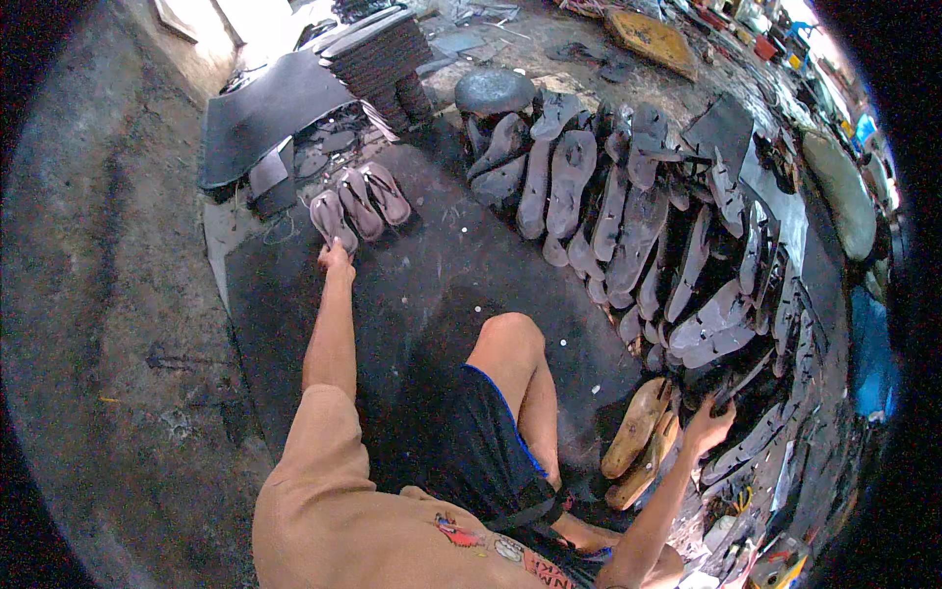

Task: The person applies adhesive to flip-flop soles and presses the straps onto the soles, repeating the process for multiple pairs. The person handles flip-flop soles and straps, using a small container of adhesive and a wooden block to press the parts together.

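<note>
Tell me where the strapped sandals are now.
In the head view, the row of sandals lies at the upper left on the dark mat, below the large dark sheet; the person's left hand touches the leftmost one.

My footwear workshop, dark soles (567,182) heaped in rows on my R, foot-shaped wood-like forms (634,428) nr my R hand (710,426), strapped sandals (385,194) lined up on my L, dark sheets (378,61) stacked behind w/ offcuts (339,140), stained bare floor (128,294).

Head-worn left fisheye, looking steeply down, wide view, fairly near
</note>
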Motion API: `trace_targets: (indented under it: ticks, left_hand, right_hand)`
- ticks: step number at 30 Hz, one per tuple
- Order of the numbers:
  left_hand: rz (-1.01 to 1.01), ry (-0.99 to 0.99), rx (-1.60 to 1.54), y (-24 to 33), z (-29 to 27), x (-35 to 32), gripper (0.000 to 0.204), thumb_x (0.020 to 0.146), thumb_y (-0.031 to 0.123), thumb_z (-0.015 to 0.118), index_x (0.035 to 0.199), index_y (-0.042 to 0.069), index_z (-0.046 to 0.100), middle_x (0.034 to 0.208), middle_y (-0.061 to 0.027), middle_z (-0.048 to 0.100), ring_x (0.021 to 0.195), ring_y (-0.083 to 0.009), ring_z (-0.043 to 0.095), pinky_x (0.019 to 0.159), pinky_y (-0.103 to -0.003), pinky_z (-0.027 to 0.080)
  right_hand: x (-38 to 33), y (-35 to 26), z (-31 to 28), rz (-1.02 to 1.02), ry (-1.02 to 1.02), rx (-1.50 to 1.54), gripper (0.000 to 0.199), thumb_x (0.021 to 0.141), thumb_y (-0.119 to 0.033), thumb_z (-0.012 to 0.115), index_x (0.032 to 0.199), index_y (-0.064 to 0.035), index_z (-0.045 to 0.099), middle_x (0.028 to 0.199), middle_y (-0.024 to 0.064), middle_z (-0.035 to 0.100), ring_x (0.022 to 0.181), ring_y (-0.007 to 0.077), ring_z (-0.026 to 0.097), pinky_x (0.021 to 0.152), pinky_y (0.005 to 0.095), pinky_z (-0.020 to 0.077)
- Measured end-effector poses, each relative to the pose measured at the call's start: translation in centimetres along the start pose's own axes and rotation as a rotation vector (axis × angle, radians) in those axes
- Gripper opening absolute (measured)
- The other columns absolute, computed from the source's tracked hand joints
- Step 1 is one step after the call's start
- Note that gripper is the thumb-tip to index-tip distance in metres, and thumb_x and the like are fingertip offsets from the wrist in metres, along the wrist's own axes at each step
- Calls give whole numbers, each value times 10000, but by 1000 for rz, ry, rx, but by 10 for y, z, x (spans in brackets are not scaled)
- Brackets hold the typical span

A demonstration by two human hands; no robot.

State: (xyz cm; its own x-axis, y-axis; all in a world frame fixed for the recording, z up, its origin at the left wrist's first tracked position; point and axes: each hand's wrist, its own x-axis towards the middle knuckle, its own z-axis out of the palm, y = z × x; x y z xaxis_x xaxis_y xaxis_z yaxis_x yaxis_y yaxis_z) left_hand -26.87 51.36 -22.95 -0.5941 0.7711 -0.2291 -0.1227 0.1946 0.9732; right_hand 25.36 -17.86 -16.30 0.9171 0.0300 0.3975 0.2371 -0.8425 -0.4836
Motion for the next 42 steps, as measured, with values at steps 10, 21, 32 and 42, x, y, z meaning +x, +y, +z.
trace_targets:
  ticks: [10,21,32,42]
  left_hand:
    - [40,-1778,-233,129,-53,-493,753,1008,18,669,1658,43,289,1580,-185,517,1449,-320,539,1209,-461,431]
    - [839,-2236,-350,176,-126,-617,261,916,-61,712,1160,30,737,1325,-214,689,1274,-367,669,1145,-503,493]
    - [917,-2253,-203,171,-145,-625,448,768,-98,802,1147,28,600,1143,-171,693,1092,-347,727,989,-493,593]
    - [-426,-1846,169,116,-52,-594,737,835,174,596,1539,-6,473,1436,-218,628,1237,-392,680,1104,-539,549]
  right_hand:
    - [-141,-86,-192,547,-524,1423,336,1072,-162,642,1379,-31,605,1358,172,681,1185,304,701,915,437,610]
    - [-106,-138,-305,-346,-388,696,591,733,6,765,1312,6,647,1331,203,659,1319,396,618,1127,470,490]
    - [-113,-133,-306,-340,-244,741,415,722,-139,899,1089,-12,750,1135,168,753,1158,361,720,1021,459,558]
    - [-174,-15,-149,70,-242,139,916,822,-237,890,1549,26,400,1409,284,617,1332,380,604,1136,473,466]
